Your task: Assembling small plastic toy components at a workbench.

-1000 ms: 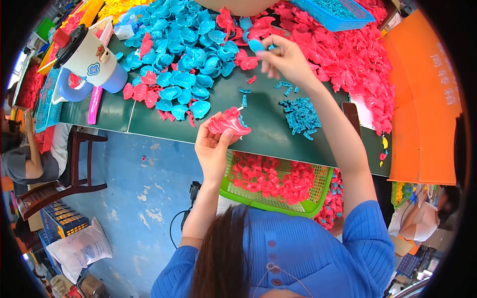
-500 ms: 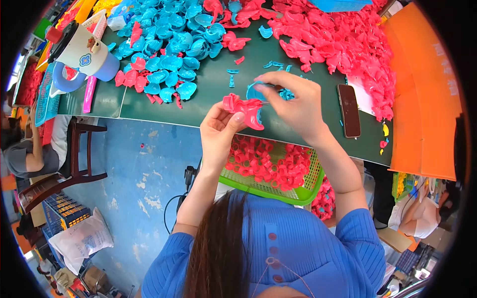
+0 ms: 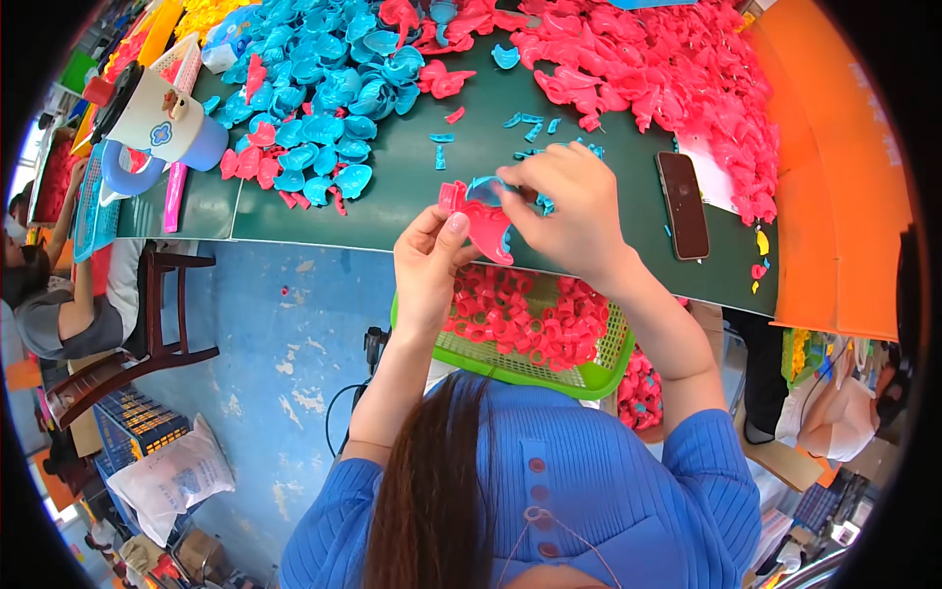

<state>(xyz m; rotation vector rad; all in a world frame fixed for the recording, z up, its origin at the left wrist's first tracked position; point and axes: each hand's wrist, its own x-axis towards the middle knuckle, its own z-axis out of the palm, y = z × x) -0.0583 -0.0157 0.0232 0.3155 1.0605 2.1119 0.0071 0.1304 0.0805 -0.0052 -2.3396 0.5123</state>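
Observation:
My left hand (image 3: pixel 429 250) pinches a curved pink plastic part (image 3: pixel 487 234) between thumb and fingers, just over the table's front edge. At the upper side of that part, my right hand (image 3: pixel 577 208) has its fingers closed on a thin, rounded blue plastic shell (image 3: pixel 483 187). The shell meets the pink part, but my right fingers hide where they join. Small blue plastic bits (image 3: pixel 530 128) lie on the green tabletop (image 3: pixel 412 211) beyond my hands, some partly covered by the right one.
Blue shells (image 3: pixel 334 93) are heaped at the far left, pink parts (image 3: pixel 648 69) at the far right. A phone (image 3: pixel 683 206) lies to the right; a jug-shaped cup (image 3: pixel 162 123) stands left. Below the table edge, a green basket (image 3: pixel 579 385) holds pink rings. Another person (image 3: pixel 74 304) sits at left.
The blue shell has come closer against the pink part, which has tilted a little. My right hand has shifted left and its fingers now cover more of the shell. The whole view has moved slightly.

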